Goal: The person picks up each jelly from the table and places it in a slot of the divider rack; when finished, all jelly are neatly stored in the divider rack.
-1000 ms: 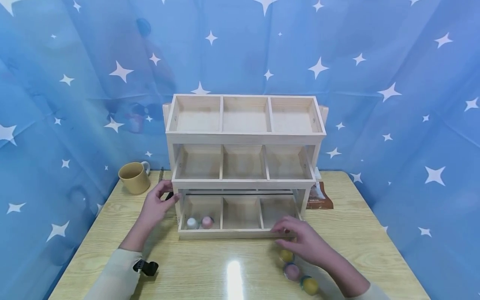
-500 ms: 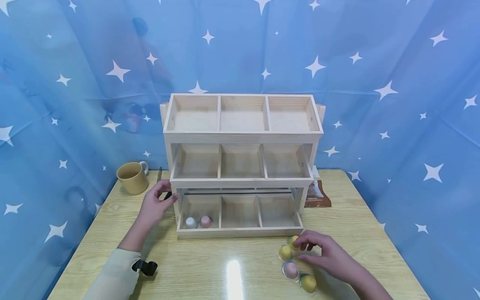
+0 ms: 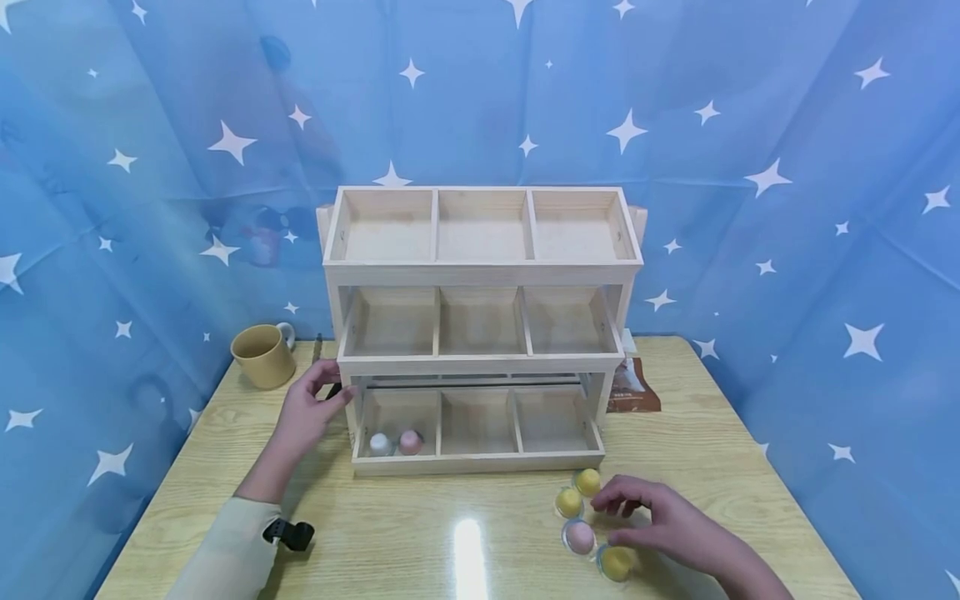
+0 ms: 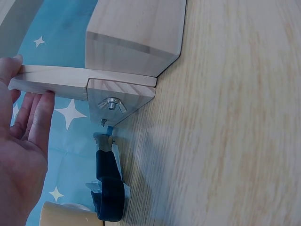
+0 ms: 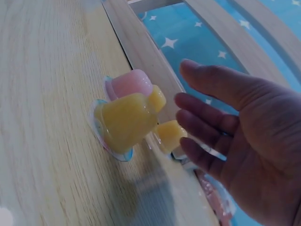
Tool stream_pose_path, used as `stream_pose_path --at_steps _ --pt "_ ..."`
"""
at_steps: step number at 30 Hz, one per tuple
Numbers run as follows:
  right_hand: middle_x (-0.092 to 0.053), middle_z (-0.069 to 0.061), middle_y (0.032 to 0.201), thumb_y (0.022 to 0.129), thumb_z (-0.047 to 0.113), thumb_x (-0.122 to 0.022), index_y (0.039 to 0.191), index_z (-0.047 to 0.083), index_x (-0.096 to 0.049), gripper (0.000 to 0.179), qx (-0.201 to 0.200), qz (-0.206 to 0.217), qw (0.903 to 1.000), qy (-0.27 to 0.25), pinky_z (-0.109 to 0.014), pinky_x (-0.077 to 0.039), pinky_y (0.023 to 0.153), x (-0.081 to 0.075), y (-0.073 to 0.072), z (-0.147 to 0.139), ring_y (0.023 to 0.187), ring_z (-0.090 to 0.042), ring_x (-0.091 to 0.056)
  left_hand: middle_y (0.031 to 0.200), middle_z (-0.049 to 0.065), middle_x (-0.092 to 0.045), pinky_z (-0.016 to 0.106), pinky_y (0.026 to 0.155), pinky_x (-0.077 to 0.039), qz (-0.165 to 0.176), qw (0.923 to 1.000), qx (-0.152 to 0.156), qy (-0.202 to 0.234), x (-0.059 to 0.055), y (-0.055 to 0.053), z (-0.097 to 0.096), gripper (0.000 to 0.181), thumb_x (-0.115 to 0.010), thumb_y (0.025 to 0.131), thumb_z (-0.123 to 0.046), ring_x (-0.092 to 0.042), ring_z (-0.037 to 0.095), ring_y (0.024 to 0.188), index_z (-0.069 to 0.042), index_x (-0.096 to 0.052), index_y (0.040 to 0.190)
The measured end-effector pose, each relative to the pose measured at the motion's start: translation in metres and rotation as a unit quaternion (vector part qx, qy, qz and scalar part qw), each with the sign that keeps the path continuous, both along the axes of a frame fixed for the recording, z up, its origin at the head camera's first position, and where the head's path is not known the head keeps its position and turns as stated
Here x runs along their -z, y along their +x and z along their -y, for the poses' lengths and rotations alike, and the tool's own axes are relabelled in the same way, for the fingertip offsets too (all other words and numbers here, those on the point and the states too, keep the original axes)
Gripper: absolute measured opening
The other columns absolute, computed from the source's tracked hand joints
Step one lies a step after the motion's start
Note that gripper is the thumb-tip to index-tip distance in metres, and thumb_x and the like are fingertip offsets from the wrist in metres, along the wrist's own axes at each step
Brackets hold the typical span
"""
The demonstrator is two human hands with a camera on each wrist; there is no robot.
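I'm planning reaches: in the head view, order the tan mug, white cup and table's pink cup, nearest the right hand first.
1. Pink cup, left of the right hand
2. White cup, in the bottom tray
3. Tan mug, far left

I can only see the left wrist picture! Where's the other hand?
Observer: The right hand is beside four small cups.

Child: Ooh, is it holding one?

Observer: No, nothing is in its loosely curled fingers.

Child: And is there anything in the shelf?

Observer: Yes, a white cup and a pink cup are in the bottom row's left compartment.
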State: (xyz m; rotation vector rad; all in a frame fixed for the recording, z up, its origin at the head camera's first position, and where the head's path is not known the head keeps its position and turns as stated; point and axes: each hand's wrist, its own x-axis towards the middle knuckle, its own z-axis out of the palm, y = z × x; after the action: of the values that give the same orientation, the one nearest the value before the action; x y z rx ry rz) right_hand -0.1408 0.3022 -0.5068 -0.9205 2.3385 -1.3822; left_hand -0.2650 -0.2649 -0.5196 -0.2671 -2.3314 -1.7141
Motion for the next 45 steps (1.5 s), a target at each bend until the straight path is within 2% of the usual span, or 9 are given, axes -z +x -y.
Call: stream_pose_path --at_steps 7,12,19,26,30,33,36,41,45 --pt "-0.07 -0.011 0.125 0.099 0.014 -0.084 0.134 0.014 -0.07 0.037 -0.027 0.06 0.9976 0.022 -0.031 -0.055 0.09 0.003 0.003 -0.007 0.106 -0.025 -0.064 0.132 0.025 -0.069 0.067 0.121 -0.034 0.005 1.0 -0.001 0.004 -0.003 0.002 -0.001 0.037 -0.079 0.103 -0.006 -0.061 0.008 0.115 -0.001 -0.065 0.137" --pt "-0.068 -0.012 0.124 0.097 0.014 -0.086 0.136 0.016 -0.068 0.043 -0.033 0.071 0.9965 0.029 -0.03 -0.053 0.089 0.012 0.004 -0.009 0.107 -0.025 -0.061 0.133 0.022 -0.069 0.065 0.119 -0.036 0.01 0.9999 -0.004 0.008 -0.005 0.003 -0.002 0.039 -0.079 0.103 -0.006 -0.062 0.007 0.116 -0.001 -0.065 0.138" --pt "-0.065 -0.017 0.107 0.097 0.012 -0.085 0.128 0.014 -0.07 0.034 -0.032 0.108 0.9931 0.032 -0.032 -0.05 0.076 0.02 0.004 -0.011 0.096 -0.026 -0.06 0.132 0.017 -0.069 0.066 0.117 -0.038 0.009 1.0 -0.002 0.003 -0.005 0.003 -0.002 0.04 -0.079 0.103 -0.005 -0.061 0.006 0.116 -0.001 -0.065 0.14" --pt "-0.062 -0.023 0.095 0.101 0.009 -0.081 0.122 0.012 -0.072 0.023 -0.034 0.12 0.992 0.019 -0.028 -0.05 0.068 0.023 0.001 -0.011 0.083 -0.015 -0.06 0.131 0.018 -0.069 0.063 0.118 -0.037 0.008 0.9999 -0.006 0.006 -0.006 0.003 -0.003 0.038 -0.08 0.103 -0.006 -0.062 0.009 0.116 -0.001 -0.066 0.138" --pt "-0.063 -0.018 0.092 0.103 0.007 -0.078 0.12 0.01 -0.073 0.018 -0.039 0.138 0.9896 0.008 -0.026 -0.049 0.066 0.025 0.0 -0.01 0.081 -0.01 -0.059 0.132 0.017 -0.069 0.064 0.117 -0.038 0.005 1.0 -0.006 0.003 -0.005 0.002 -0.002 0.04 -0.079 0.103 -0.005 -0.061 0.007 0.115 -0.001 -0.065 0.14" --pt "-0.064 -0.013 0.09 0.104 0.008 -0.077 0.118 0.01 -0.073 0.015 -0.048 0.136 0.9895 0.003 -0.025 -0.05 0.066 0.027 0.0 -0.009 0.08 -0.009 -0.059 0.131 0.014 -0.069 0.065 0.116 -0.039 0.004 1.0 -0.006 0.001 -0.004 0.002 -0.001 0.04 -0.079 0.103 -0.005 -0.061 0.006 0.115 -0.002 -0.065 0.14" --pt "-0.063 -0.014 0.088 0.104 0.007 -0.077 0.117 0.009 -0.074 0.013 -0.057 0.133 0.9894 -0.004 -0.024 -0.05 0.065 0.027 -0.001 -0.008 0.079 -0.007 -0.058 0.13 0.012 -0.069 0.064 0.117 -0.039 0.004 1.0 -0.004 0.005 -0.005 0.003 -0.002 0.04 -0.08 0.103 -0.006 -0.061 0.007 0.115 -0.002 -0.065 0.14" --pt "-0.071 -0.018 0.095 0.105 0.007 -0.075 0.115 0.007 -0.077 0.01 -0.062 0.141 0.988 -0.011 -0.021 -0.051 0.066 0.026 -0.001 -0.007 0.081 0.0 -0.058 0.13 0.016 -0.068 0.064 0.119 -0.037 0.006 0.9999 -0.001 0.01 -0.004 0.004 -0.003 0.038 -0.08 0.103 -0.007 -0.061 0.01 0.115 -0.001 -0.066 0.138" --pt "-0.078 -0.012 0.103 0.106 0.007 -0.074 0.112 0.007 -0.079 0.008 -0.056 0.147 0.9874 -0.012 -0.021 -0.055 0.066 0.024 -0.002 -0.006 0.079 0.003 -0.062 0.132 0.019 -0.068 0.064 0.118 -0.037 0.009 0.9999 0.001 0.009 -0.003 0.004 -0.002 0.039 -0.079 0.104 -0.008 -0.061 0.01 0.117 -0.001 -0.065 0.139"
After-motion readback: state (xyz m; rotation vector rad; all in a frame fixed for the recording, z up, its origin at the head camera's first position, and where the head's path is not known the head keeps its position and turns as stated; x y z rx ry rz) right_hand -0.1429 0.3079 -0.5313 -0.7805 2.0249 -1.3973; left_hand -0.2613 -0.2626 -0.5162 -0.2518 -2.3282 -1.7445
